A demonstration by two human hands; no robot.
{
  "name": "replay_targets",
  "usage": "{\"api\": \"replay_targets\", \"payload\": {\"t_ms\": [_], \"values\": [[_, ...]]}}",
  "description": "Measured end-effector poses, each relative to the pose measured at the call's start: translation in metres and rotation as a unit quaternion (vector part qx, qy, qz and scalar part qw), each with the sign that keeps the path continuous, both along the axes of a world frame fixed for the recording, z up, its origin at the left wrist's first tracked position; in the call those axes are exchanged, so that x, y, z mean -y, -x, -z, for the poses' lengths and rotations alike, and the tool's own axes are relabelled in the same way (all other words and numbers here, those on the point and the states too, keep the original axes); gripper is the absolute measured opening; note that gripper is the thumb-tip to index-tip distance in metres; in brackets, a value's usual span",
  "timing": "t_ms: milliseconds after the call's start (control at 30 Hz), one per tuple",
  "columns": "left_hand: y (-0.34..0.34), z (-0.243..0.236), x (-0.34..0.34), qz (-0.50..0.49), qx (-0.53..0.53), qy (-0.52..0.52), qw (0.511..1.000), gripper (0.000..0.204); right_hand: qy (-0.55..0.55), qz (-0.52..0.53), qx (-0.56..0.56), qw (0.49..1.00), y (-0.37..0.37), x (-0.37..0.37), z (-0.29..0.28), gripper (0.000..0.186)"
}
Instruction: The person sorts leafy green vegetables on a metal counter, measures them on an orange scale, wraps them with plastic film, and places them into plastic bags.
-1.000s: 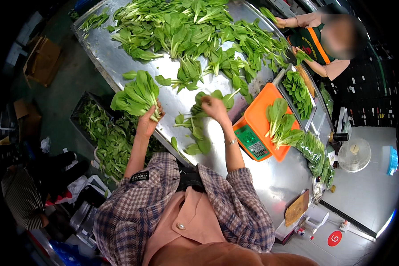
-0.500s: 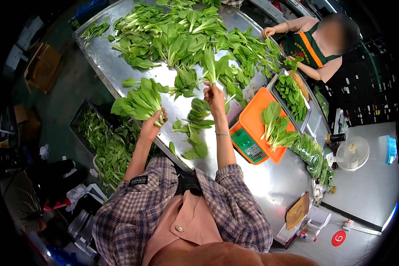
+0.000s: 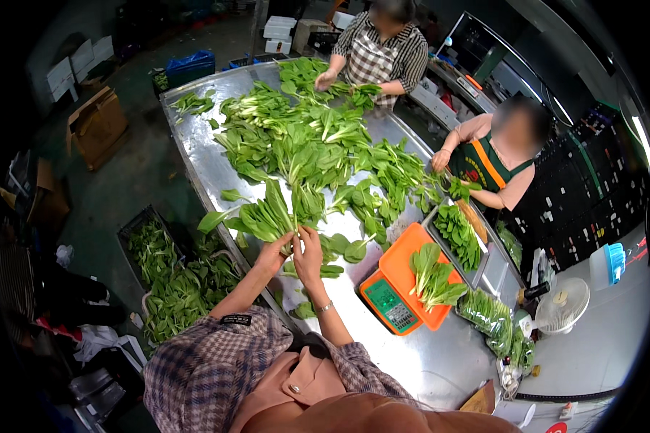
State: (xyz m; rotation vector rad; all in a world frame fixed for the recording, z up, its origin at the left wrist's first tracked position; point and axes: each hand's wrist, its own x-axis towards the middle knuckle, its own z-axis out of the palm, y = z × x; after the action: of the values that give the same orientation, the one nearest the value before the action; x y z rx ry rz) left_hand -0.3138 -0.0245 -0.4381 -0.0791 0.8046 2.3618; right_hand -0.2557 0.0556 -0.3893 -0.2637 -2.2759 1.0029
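Note:
My left hand (image 3: 271,256) grips the stems of a bunch of leafy green bok choy (image 3: 256,216) above the near edge of the steel table (image 3: 202,162). My right hand (image 3: 309,254) is right beside it, fingers closed on the same bunch at its base. Loose trimmed leaves (image 3: 339,252) lie on the table just right of my hands. A large heap of bok choy (image 3: 303,137) covers the table's middle and far end.
An orange weighing scale (image 3: 401,289) bearing greens stands to my right, bagged greens (image 3: 495,325) beyond it. A steel tray of greens (image 3: 458,234) sits by a person in a green apron (image 3: 491,155). Another person (image 3: 379,50) sorts at the far end. Crates of leaves (image 3: 170,278) stand on the floor left.
My right hand came back from the heap with greens and joined the left hand at the bunch. The view has tilted up, showing the far end and a second person.

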Motion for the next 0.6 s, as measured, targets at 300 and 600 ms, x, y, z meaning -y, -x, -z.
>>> {"api": "replay_targets", "payload": {"t_ms": [300, 600], "values": [[0.000, -0.006, -0.003, -0.009, -0.007, -0.028, 1.000, 0.022, 0.210, 0.006, -0.104, 0.972, 0.001, 0.013, 0.007, 0.015], [0.037, -0.003, 0.036, -0.156, 0.052, -0.052, 0.985, 0.024, 0.432, -0.075, -0.015, 0.899, -0.012, -0.017, 0.007, 0.018]]}}
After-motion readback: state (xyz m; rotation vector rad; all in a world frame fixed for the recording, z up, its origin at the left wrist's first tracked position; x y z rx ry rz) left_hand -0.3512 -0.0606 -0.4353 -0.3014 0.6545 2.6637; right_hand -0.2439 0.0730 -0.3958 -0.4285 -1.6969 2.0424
